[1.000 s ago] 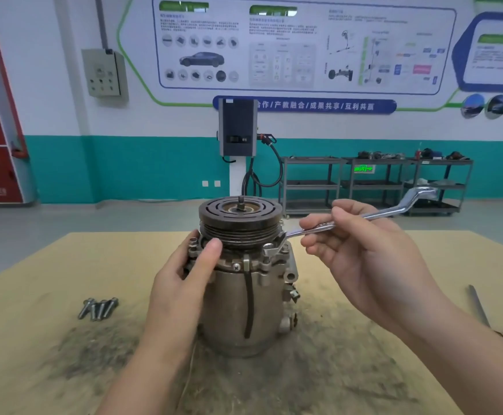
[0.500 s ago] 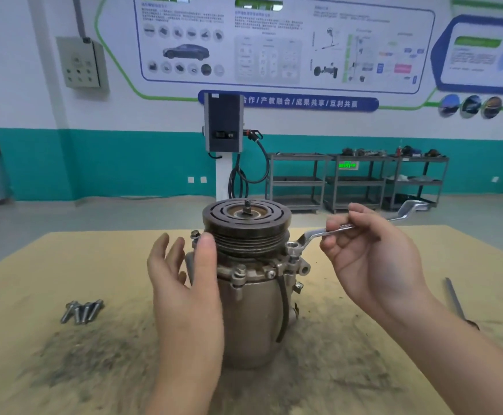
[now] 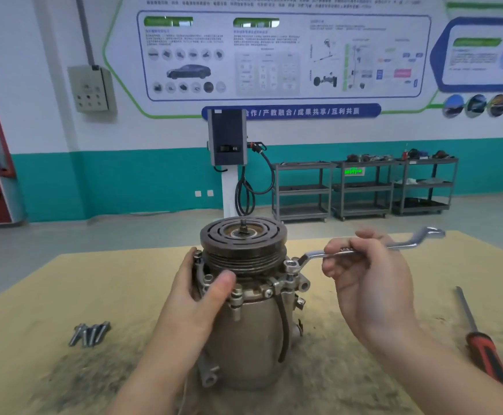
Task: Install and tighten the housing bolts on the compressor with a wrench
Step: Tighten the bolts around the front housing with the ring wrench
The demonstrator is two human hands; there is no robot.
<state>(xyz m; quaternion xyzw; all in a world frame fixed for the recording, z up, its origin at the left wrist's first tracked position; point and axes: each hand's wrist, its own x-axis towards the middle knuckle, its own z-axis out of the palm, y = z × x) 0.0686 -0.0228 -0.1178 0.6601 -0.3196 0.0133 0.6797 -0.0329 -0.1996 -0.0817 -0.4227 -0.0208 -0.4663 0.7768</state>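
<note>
The compressor (image 3: 253, 333) stands upright on the wooden table (image 3: 64, 283), its dark grooved pulley on top. My left hand (image 3: 197, 298) grips the housing's left side just under the pulley, thumb across the front. A silver ring wrench (image 3: 313, 254) sits with its ring end on a housing bolt (image 3: 290, 265) at the compressor's upper right. My right hand (image 3: 364, 274) holds the wrench's shank, fingers curled over it. Several loose bolts (image 3: 90, 333) lie in a small heap on the table to the left.
A red-and-black-handled screwdriver (image 3: 483, 351) lies on the table at the right. Dark grime covers the table around the compressor. Beyond the table are a charging post (image 3: 227, 139) and metal shelf carts (image 3: 364, 187) along the wall.
My left hand let go of the housing and now grips it again. The compressor turned, bringing the black strap rightward. The wrench ring stays on the upper right bolt, its handle swung lower.
</note>
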